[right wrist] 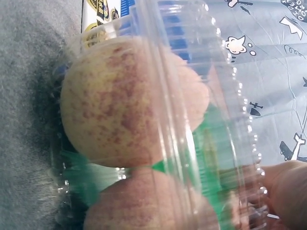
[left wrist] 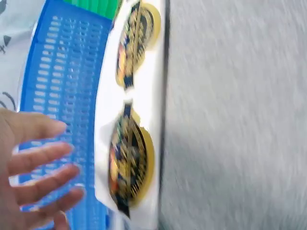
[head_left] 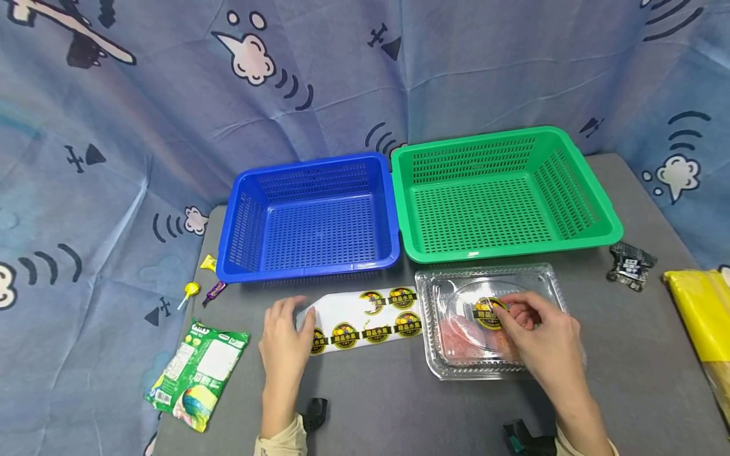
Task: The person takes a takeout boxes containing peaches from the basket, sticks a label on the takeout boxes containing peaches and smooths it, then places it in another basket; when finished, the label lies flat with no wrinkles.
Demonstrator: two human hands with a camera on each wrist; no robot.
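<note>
Lower right of centre in the head view, a round yellow-and-black sticker [head_left: 489,313] is being pinched by the right hand [head_left: 542,342] against the lid of the clear plastic clamshell box [head_left: 536,278] holding speckled pinkish fruit [right wrist: 112,103]. Left of it, the white backing strip of stickers [head_left: 365,320] is being pressed flat on the grey counter [head_left: 399,405] by the left hand [head_left: 285,345], its grip relaxed, fingers straight. The sticker is likely being risked to creasing or skewing if the thin lid is flexing under the fingertips. Chinese characters are being shown across each sticker's black band; they seem to read 精品水果.
</note>
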